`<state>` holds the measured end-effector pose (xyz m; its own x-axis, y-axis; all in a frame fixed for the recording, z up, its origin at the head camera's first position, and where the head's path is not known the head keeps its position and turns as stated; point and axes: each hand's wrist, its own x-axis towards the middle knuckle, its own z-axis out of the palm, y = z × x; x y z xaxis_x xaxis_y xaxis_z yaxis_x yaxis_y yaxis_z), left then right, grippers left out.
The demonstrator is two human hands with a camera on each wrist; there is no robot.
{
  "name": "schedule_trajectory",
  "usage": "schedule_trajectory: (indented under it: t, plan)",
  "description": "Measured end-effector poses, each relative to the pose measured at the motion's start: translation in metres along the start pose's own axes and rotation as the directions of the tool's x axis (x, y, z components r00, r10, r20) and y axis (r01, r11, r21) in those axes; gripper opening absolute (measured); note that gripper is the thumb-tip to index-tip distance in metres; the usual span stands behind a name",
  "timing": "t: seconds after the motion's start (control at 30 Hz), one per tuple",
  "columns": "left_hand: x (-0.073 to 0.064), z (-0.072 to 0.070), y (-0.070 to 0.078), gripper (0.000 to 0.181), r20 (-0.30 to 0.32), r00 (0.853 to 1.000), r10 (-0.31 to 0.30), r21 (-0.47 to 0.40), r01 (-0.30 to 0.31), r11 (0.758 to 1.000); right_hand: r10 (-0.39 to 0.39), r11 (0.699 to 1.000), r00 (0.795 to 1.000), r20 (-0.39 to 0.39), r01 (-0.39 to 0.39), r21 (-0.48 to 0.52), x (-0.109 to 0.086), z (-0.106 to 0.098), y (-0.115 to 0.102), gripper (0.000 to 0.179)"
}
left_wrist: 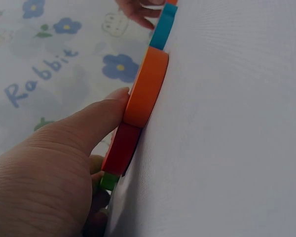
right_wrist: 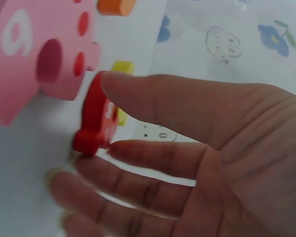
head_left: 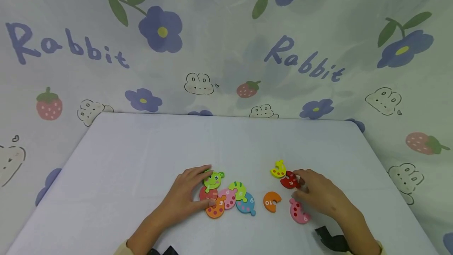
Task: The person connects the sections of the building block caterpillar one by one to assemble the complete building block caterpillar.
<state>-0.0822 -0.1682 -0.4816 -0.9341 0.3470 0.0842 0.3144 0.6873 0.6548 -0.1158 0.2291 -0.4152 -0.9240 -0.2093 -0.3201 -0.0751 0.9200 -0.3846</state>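
My left hand (head_left: 185,192) rests over the left end of a joined caterpillar number puzzle, its fingers at the green face piece (head_left: 214,182) and its thumb on the orange 3 piece (head_left: 216,211). Between those two sits a red piece (head_left: 208,194), partly covered. Pink 4 (head_left: 230,200), green 5 (head_left: 238,189) and blue 6 (head_left: 245,207) pieces continue the chain rightward. My right hand (head_left: 318,192) pinches the red 8 piece (right_wrist: 94,106) between thumb and fingertips, right beside a yellow piece (head_left: 277,171).
An orange 10 piece (head_left: 270,201) lies loose between the chain and my right hand. The pink 9 piece (head_left: 296,211) lies just below the right thumb. White cloth covers the table (head_left: 141,148), and a printed rabbit curtain (head_left: 219,50) hangs behind it.
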Motion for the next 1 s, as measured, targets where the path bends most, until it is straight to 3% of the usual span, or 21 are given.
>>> schedule_trajectory:
  t: [0.17, 0.33, 0.43, 0.63, 0.83, 1.0]
  plan:
    - [-0.001, -0.002, 0.0, 0.083, -0.01, 1.0, 0.008, -0.003, -0.008, 1.0, 0.03, 0.998, 0.999, 0.019, -0.029, -0.063, -0.004, -0.003, -0.007, 0.07]
    - [-0.001, -0.002, 0.0, 0.083, -0.014, 1.0, 0.008, -0.007, -0.008, 1.0, -0.067, 0.982, 0.995, -0.072, 0.053, -0.182, 0.004, 0.005, -0.011, 0.077]
    - [-0.001, -0.001, -0.001, 0.083, -0.006, 1.0, 0.003, -0.016, -0.003, 1.0, -0.133, 0.978, 0.988, -0.078, 0.118, -0.171, 0.011, 0.011, -0.012, 0.073]
    - [-0.001, 0.001, -0.002, 0.084, 0.009, 1.0, -0.002, -0.018, 0.002, 1.0, -0.277, 0.941, 0.957, -0.086, 0.252, -0.224, 0.019, 0.024, -0.018, 0.057]
    - [-0.001, 0.001, -0.003, 0.084, 0.009, 1.0, -0.003, -0.012, 0.003, 1.0, -0.385, 0.907, 0.909, -0.156, 0.342, -0.246, 0.02, 0.034, -0.026, 0.034]
    - [-0.001, 0.0, -0.002, 0.083, 0.01, 1.0, 0.004, -0.004, -0.004, 1.0, -0.395, 0.906, 0.898, -0.193, 0.346, -0.243, 0.017, 0.032, -0.031, 0.043]
